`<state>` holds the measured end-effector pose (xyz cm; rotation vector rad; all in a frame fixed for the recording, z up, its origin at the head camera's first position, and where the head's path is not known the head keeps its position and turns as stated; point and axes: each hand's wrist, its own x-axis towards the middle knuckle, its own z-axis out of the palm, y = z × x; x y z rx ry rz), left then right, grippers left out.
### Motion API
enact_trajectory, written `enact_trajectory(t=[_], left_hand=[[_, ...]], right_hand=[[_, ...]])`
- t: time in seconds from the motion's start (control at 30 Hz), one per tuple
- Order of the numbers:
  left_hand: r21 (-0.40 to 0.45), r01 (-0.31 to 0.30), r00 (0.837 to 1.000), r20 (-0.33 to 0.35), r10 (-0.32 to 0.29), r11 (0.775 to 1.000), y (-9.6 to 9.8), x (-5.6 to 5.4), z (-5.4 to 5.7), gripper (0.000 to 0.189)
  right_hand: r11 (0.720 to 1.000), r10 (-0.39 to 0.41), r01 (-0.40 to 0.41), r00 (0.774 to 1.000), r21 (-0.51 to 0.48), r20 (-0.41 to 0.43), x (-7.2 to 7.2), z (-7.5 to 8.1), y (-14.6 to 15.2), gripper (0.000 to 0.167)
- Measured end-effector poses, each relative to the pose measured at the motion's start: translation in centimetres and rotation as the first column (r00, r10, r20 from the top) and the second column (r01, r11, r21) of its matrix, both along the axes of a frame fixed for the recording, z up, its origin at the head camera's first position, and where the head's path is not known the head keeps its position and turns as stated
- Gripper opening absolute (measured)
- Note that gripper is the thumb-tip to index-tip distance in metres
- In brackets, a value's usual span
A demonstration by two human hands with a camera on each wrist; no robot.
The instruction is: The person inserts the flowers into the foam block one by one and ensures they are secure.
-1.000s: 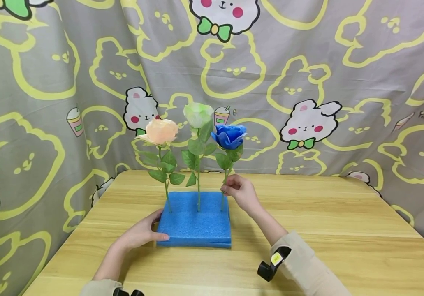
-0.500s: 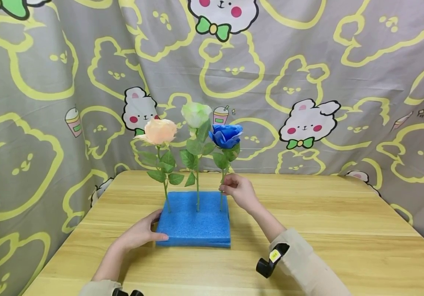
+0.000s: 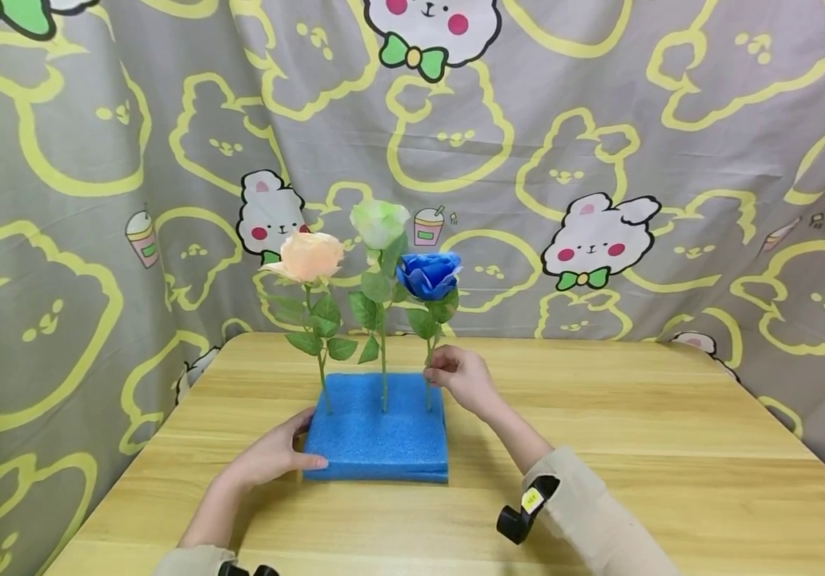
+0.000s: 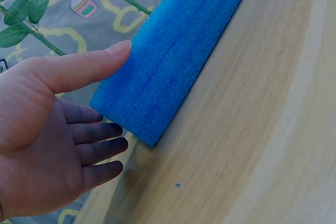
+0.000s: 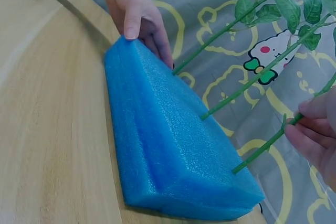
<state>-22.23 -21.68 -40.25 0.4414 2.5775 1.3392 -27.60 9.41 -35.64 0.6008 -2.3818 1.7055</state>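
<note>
A thick blue foam block [image 3: 383,440] lies on the wooden table with three artificial roses standing in it. The peach rose [image 3: 309,258] is on the left, the pale green rose [image 3: 379,224] in the middle, and the blue rose [image 3: 430,276] on the right. My right hand [image 3: 464,379] pinches the blue rose's stem [image 5: 262,148] between thumb and fingers, above where it enters the foam. At the block's front left corner, my left hand [image 3: 275,454] rests its thumb on the top edge. Its other fingers [image 4: 100,150] extend fairly straight beside the left end.
A wooden table [image 3: 635,448] spreads around the block, with a grey cartoon-print curtain [image 3: 599,160] hanging behind and at both sides. One tiny blue crumb [image 4: 178,185] lies on the tabletop near the left hand.
The blue rose has shifted a little left and its head now sits slightly lower. My right hand has moved slightly left and down with the stem. The left hand stays in place.
</note>
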Motion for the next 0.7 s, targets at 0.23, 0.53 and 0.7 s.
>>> enact_trajectory(t=[0.23,0.53,0.7], left_hand=[[-0.001,-0.001,1.0,-0.004,0.001,1.0,0.0,-0.1,0.0,0.098],[0.002,-0.005,1.0,-0.007,0.005,1.0,0.1,-0.2,-0.1,0.098],[-0.013,0.011,1.0,-0.02,-0.011,1.0,0.3,-0.3,0.1,0.097]], right_hand=[[1.0,0.02,-0.02,1.0,-0.016,0.016,0.5,0.6,-0.3,0.009],[0.999,-0.001,0.004,0.999,-0.054,0.048,2.5,2.3,-0.3,0.01],[0.999,-0.04,0.041,0.999,-0.035,0.032,2.6,2.1,0.0,0.011]])
